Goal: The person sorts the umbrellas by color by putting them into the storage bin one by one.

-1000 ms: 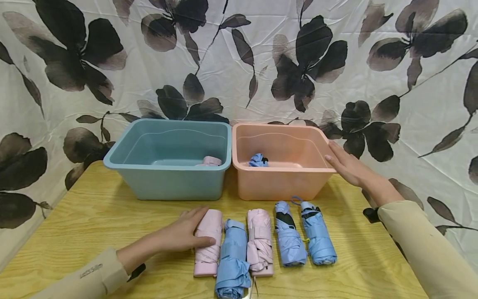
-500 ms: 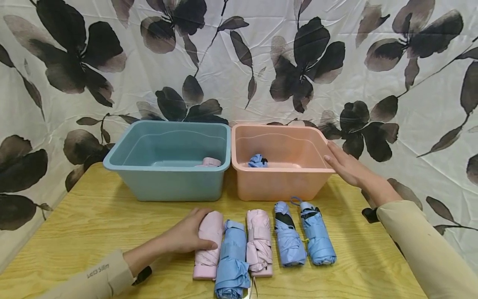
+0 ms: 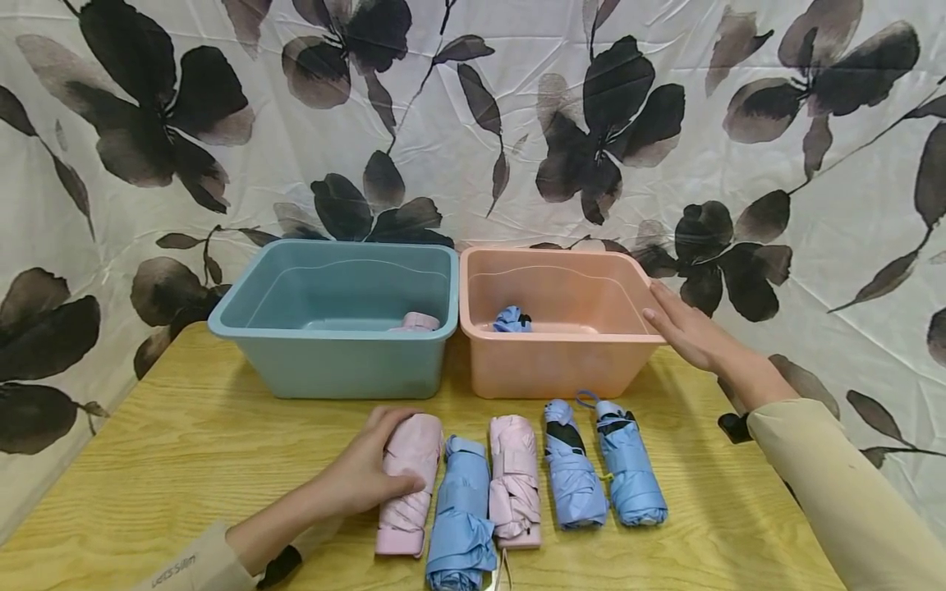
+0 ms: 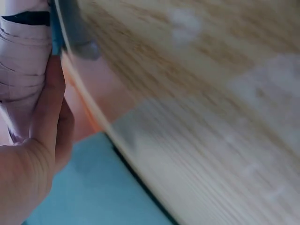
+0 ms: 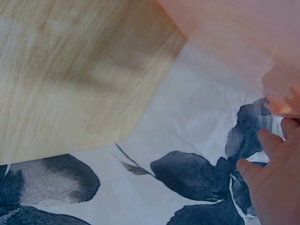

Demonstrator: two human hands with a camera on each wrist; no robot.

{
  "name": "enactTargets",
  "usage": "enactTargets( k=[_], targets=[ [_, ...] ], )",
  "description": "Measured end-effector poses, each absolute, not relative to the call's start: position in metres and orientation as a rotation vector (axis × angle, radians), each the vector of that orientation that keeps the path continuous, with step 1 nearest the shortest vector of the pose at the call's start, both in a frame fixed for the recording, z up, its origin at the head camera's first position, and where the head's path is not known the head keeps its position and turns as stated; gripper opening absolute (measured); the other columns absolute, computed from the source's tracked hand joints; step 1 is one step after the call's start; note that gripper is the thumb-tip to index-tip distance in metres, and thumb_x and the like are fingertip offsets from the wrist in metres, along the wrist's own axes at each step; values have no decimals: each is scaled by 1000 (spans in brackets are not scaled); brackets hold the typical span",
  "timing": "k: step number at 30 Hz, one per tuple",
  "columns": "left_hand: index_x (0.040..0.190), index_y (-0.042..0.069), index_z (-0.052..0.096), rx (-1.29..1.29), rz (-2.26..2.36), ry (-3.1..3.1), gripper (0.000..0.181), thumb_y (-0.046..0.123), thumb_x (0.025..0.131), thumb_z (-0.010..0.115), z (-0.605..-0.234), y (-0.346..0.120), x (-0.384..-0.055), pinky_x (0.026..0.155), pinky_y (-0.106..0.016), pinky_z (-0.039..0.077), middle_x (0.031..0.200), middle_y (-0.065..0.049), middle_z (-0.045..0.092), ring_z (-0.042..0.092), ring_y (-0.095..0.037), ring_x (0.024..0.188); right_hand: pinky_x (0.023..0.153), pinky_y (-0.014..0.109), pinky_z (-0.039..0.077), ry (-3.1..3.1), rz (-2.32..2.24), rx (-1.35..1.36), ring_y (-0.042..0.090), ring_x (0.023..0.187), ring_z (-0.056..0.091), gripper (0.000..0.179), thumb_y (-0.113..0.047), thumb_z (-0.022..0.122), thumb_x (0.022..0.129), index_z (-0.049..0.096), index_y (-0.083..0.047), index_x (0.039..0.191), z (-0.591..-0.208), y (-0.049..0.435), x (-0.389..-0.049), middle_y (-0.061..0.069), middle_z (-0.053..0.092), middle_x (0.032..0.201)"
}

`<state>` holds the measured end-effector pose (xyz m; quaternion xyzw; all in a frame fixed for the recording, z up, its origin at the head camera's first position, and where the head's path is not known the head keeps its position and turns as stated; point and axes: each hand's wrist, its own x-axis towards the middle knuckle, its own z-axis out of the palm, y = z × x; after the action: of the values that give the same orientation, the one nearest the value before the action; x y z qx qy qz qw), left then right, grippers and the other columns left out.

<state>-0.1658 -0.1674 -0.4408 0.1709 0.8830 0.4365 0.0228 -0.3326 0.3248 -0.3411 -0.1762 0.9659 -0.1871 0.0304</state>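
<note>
My left hand [image 3: 362,472] grips a pink folded umbrella [image 3: 402,525] at the left end of a row, thumb on its near face and fingers round its far side. In the left wrist view the same hand [image 4: 42,126] lies along the wrapped pink umbrella [image 4: 21,70]. Whether the umbrella still touches the table cannot be told. My right hand [image 3: 687,332] rests with straight fingers against the right rim of the peach bin [image 3: 547,369]. In the right wrist view, that hand [image 5: 276,173] touches the bin's edge.
Right of the held umbrella lie a blue umbrella [image 3: 461,501], a pink umbrella [image 3: 515,468], a periwinkle one [image 3: 576,488] and another blue one [image 3: 636,484]. Behind stands a teal bin [image 3: 347,369] containing a pink umbrella [image 3: 419,322]. The peach bin contains a blue umbrella [image 3: 510,320].
My left hand has closed further round the pink umbrella. The umbrella's near end has swung slightly left, widening its gap from the blue one. My right hand stays at the peach bin.
</note>
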Motion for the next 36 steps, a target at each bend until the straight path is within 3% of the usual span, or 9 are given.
enactTargets(
  k=[6,13,18,25,36],
  targets=[
    [149,15,50,609,1443,2824,83,10,78,92,-437,-171,-155,104,-50,48,146,-8,41,51,-31,129,118,74,14,2981,-576,-544,55,153,12,73,-50,26,113,0,-9,168,-339,323,-331,20,0,173],
    [149,13,50,635,1463,2936,86,1,76,92,-428,-174,-148,106,-36,48,149,-5,37,50,-29,132,119,74,8,2998,-556,-557,53,154,11,73,-49,25,113,2,-6,167,-339,323,-331,22,2,173],
    [151,14,48,622,1617,2935,88,-1,76,91,-418,-176,-151,98,-30,52,151,-7,35,50,-29,130,120,73,4,3019,-534,-576,49,156,10,73,-49,26,113,5,-4,167,-339,322,-332,23,4,172],
    [151,8,47,708,1900,2919,90,-11,73,89,-394,-179,-161,92,-11,48,150,-11,34,48,-17,121,121,72,3,3039,-505,-587,49,156,10,73,-50,26,113,8,-3,166,-340,321,-332,23,7,172],
    [150,-3,43,795,2269,2908,94,-23,69,85,-331,-180,-194,92,-15,50,144,6,35,47,-21,121,124,65,2,3022,-526,-594,47,157,6,74,-49,28,113,6,-1,166,-340,323,-332,23,5,172]
  ],
)
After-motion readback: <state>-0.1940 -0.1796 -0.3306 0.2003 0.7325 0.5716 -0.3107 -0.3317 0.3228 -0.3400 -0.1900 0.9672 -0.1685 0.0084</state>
